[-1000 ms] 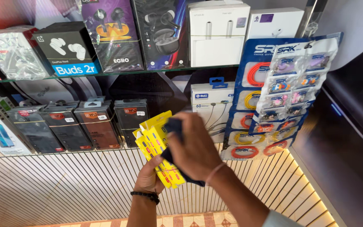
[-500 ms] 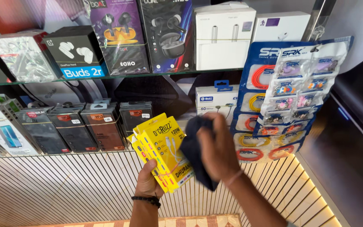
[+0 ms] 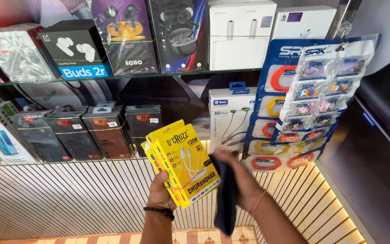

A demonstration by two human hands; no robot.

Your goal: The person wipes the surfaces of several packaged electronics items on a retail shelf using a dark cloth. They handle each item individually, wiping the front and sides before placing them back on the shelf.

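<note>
Left: dark phone cases in row on lower shelf, earbud boxes on glass shelf above. Centre: my left hand, fingers wrapped round stack of yellow cable boxes, held upright, tilted, before ribbed wall panel. Just right: my right hand, fingers closed on dark cloth, cloth touching boxes' right edge. Far right: blue hanging card of coiled cables.

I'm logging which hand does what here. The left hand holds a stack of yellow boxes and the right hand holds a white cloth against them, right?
Not quite: the cloth is dark, not white, as the head view shows. The left hand does hold the yellow boxes, and the right hand holds the cloth against them.
</note>
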